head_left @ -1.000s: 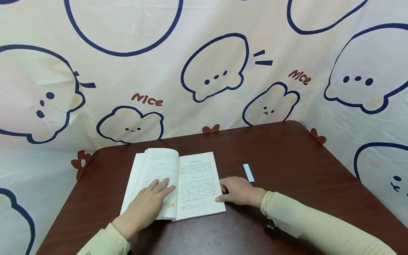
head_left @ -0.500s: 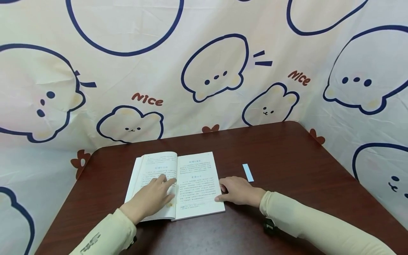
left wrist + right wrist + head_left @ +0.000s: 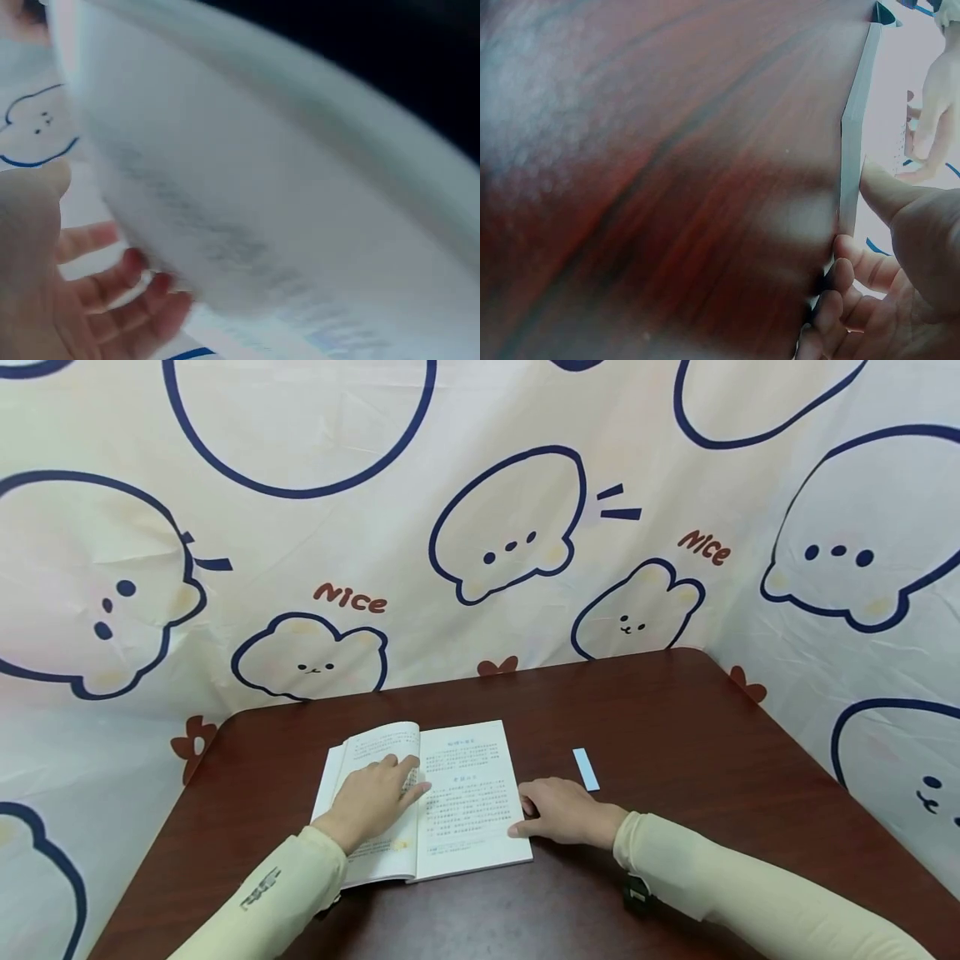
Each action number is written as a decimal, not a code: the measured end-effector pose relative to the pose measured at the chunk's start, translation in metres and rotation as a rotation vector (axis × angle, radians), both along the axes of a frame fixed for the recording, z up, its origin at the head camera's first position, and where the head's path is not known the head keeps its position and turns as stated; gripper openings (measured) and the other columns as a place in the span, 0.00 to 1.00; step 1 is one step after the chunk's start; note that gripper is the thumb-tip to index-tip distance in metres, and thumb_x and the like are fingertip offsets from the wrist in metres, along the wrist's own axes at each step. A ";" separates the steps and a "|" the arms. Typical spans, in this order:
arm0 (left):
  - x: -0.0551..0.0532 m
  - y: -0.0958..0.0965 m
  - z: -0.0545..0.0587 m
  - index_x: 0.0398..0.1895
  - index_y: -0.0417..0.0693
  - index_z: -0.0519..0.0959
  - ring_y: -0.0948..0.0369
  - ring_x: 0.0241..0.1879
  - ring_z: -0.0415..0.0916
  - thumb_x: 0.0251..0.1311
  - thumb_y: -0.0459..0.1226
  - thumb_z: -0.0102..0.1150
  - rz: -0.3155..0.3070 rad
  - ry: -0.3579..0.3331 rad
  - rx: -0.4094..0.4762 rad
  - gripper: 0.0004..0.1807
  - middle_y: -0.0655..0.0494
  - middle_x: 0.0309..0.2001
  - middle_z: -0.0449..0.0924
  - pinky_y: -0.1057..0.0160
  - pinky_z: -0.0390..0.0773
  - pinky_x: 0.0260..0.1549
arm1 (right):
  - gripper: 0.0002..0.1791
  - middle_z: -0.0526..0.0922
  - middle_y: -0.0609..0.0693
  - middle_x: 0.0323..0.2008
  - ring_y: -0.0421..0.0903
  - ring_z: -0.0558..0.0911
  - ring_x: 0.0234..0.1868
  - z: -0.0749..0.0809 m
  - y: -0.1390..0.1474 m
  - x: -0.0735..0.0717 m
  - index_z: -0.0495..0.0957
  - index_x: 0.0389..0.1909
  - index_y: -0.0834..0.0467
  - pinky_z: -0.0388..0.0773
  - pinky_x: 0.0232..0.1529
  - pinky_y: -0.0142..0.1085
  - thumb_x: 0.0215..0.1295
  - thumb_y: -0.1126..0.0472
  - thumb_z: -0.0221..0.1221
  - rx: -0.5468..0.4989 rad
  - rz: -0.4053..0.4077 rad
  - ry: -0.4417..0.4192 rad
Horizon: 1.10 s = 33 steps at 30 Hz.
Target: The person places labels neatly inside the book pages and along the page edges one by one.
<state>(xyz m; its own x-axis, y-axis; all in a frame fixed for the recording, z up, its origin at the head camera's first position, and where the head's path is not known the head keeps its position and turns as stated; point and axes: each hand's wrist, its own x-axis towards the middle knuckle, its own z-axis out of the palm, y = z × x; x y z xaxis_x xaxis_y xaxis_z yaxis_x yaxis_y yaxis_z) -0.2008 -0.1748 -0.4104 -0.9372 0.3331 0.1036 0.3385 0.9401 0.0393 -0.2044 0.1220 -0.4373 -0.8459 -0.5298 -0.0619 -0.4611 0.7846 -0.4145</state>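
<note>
An open book (image 3: pixel 468 802) with printed text lies on the table, its left pages bulging up at the spine. My left hand (image 3: pixel 371 797) rests over the left page, fingers extended toward the gutter. In the left wrist view the fingertips (image 3: pixel 161 289) touch the curved page. At the book's right edge my right hand (image 3: pixel 562 810) holds the lower corner. Its thumb (image 3: pixel 889 191) lies on the page while the other fingers curl at the edge, as the right wrist view shows. Beyond that hand lies a light blue strip (image 3: pixel 586 769).
The dark red-brown wooden table (image 3: pixel 645 718) carries the book and strip. A white cloth (image 3: pixel 420 552) with cartoon bears hangs along the back and sides. A dark wrist device (image 3: pixel 637 893) sits under the right sleeve.
My left hand has moved up and right across the left page toward the spine, and the left pages have shifted and bulge differently. My right hand stays at the book's edge.
</note>
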 end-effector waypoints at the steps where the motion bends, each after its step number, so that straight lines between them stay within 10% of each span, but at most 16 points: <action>1: -0.001 -0.001 -0.003 0.61 0.47 0.77 0.51 0.39 0.83 0.70 0.53 0.58 -0.001 0.014 0.011 0.25 0.46 0.46 0.82 0.51 0.82 0.35 | 0.22 0.66 0.40 0.19 0.37 0.63 0.22 0.000 0.000 0.000 0.70 0.24 0.50 0.58 0.25 0.30 0.61 0.42 0.69 0.001 0.001 0.001; 6: -0.005 -0.010 -0.020 0.59 0.50 0.80 0.59 0.32 0.72 0.67 0.49 0.63 -0.012 0.102 0.075 0.22 0.50 0.42 0.78 0.61 0.72 0.26 | 0.22 0.66 0.40 0.19 0.36 0.63 0.22 -0.001 -0.001 0.002 0.70 0.24 0.51 0.58 0.25 0.30 0.60 0.42 0.69 -0.003 0.004 0.007; 11: 0.001 -0.012 -0.029 0.59 0.52 0.80 0.48 0.51 0.74 0.70 0.47 0.60 0.001 0.150 0.097 0.19 0.45 0.55 0.74 0.49 0.76 0.42 | 0.22 0.66 0.40 0.19 0.36 0.63 0.21 -0.001 -0.003 0.002 0.70 0.24 0.51 0.58 0.25 0.30 0.60 0.42 0.69 0.001 0.007 0.004; 25: 0.012 -0.008 -0.018 0.68 0.52 0.75 0.30 0.77 0.48 0.72 0.47 0.56 -0.035 -0.152 0.174 0.24 0.43 0.80 0.55 0.19 0.56 0.61 | 0.22 0.66 0.41 0.19 0.37 0.63 0.23 0.000 -0.002 0.001 0.69 0.24 0.50 0.57 0.25 0.30 0.60 0.42 0.69 0.011 -0.006 -0.002; 33: 0.022 -0.002 -0.019 0.68 0.57 0.75 0.31 0.78 0.45 0.77 0.44 0.49 -0.025 -0.154 0.140 0.20 0.47 0.80 0.56 0.17 0.51 0.61 | 0.23 0.66 0.41 0.20 0.37 0.64 0.23 0.001 -0.002 0.002 0.69 0.24 0.51 0.58 0.26 0.31 0.60 0.42 0.69 0.028 -0.008 0.009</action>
